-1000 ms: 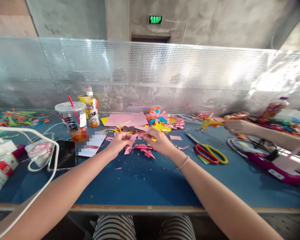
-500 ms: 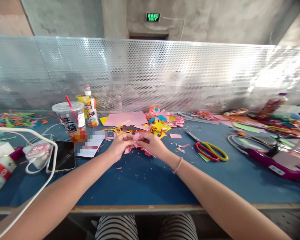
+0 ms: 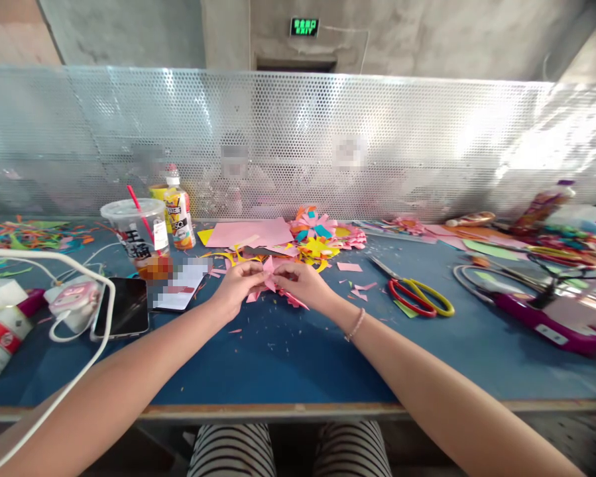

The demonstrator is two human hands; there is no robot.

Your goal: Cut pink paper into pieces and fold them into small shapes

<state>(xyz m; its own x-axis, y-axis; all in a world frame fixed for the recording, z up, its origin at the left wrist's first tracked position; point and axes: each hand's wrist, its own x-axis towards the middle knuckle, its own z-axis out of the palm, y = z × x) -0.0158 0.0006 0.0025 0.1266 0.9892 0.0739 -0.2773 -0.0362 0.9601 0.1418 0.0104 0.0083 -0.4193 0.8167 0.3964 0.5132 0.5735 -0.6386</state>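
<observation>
Together, the left hand [image 3: 238, 285] and right hand [image 3: 300, 283] pinched a spiky, thin pink paper cutout [image 3: 272, 278] above the blue table [image 3: 288, 358].

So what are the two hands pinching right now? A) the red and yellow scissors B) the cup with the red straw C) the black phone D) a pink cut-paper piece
D: the left hand and right hand meet on the pink cut-paper piece, while the scissors, phone and cup lie untouched on the blue table.
</observation>
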